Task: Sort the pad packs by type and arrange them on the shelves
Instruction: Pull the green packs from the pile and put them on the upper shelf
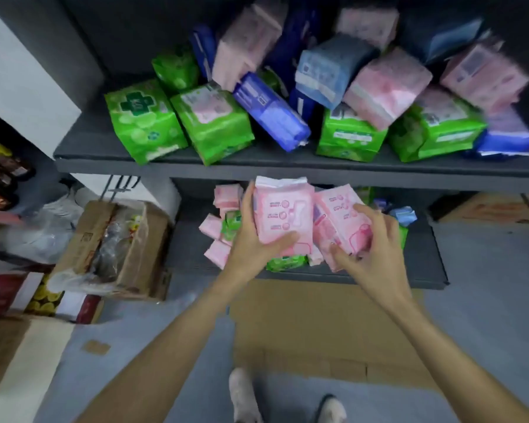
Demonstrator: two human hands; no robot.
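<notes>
Head view: the left hand (255, 239) grips an upright pale pink plastic pad pack (283, 209), fingers curled round its left edge and the thumb pressed across its lower front. The pack is soft and glossy, with a crimped white top seam and darker pink round markings and small print down its face. Just beside it on the right, the right hand (368, 242) holds a second pink pad pack (339, 221) of the same kind, tilted to the right, with fingers over its upper right side and the thumb near its lower edge. The two packs touch along their inner edges and sit in front of the dark grey lower shelf (425, 267).

On that lower shelf lie small pink packs (223, 209) to the left of the hands, a green pack (284, 264) partly hidden below them, and a light blue pack (405, 215) to the right.

The dark grey upper shelf (257, 166) carries a jumbled heap: bright green plastic packs (144, 120) along the front, a dark blue pack (272, 111) leaning between them, a light blue pack and more pink packs (388, 83) piled on top, blurred toward the right.

An open brown cardboard box (116, 248) with clear plastic inside stands on the floor to the left of the shelving.
</notes>
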